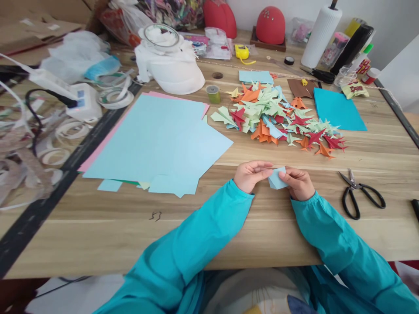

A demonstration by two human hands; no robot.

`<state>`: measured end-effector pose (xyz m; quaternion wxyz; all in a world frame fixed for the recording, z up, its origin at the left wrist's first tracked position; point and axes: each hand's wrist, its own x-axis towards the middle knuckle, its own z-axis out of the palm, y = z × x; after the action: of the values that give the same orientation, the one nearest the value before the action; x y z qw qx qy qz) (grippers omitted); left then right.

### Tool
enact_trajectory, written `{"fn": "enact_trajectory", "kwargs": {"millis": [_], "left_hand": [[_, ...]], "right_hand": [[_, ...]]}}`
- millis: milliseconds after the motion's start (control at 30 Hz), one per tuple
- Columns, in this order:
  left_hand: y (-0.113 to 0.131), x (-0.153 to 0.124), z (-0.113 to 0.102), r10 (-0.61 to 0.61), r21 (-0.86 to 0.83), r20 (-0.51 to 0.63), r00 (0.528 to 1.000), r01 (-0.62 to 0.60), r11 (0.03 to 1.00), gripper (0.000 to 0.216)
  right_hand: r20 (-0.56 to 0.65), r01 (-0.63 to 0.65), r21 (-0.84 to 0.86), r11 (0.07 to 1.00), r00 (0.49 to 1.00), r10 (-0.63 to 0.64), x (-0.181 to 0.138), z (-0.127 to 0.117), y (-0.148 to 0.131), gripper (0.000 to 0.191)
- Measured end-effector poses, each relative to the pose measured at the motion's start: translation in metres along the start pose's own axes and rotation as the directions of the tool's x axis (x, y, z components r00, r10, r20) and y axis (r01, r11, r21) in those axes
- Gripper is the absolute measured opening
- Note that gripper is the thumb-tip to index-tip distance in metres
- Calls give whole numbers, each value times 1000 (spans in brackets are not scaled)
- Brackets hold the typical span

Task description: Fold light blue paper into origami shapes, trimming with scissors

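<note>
A small folded piece of light blue paper is held up between both hands, above the front part of the table. My left hand pinches its left edge between thumb and fingers. On the other side, my right hand grips it, the thumb lying on its face. Beyond my hands lies a heap of folded paper figures in pale green, orange, red and blue. To the right of my right hand rests a pair of black-handled scissors, blades slightly apart.
Large light blue sheets over pink ones lie to the left. A thread spool, small blue sheets and a brighter blue stack surround the heap. Further back are a yellow tape measure and a white power strip.
</note>
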<state>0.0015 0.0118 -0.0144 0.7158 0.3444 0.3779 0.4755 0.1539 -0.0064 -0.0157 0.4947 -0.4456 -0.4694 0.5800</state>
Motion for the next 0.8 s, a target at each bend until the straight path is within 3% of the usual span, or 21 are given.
{"fn": "enact_trajectory", "kwargs": {"millis": [267, 400, 533, 700, 800], "left_hand": [[0, -2, 6, -6, -171, -39, 999, 0, 985, 35], [-2, -4, 9, 51, -67, 23, 998, -49, 996, 45], [2, -7, 11, 79, 153, 69, 995, -89, 984, 25], [1, -5, 6, 278, 286, 29, 960, -274, 918, 13], [-3, -2, 0, 486, 362, 21, 874, -460, 811, 10]], "right_hand": [[-166, -58, 115, 992, 983, 77, 1, 1, 1, 19], [-183, -75, 147, 986, 978, 101, 2, 2, -1, 20], [-115, -81, 117, 990, 989, 94, 1, 3, -2, 17], [-134, -20, 154, 988, 990, 41, 1, 4, 0, 19], [-148, -34, 195, 980, 987, 64, 2, 4, -3, 26]]}}
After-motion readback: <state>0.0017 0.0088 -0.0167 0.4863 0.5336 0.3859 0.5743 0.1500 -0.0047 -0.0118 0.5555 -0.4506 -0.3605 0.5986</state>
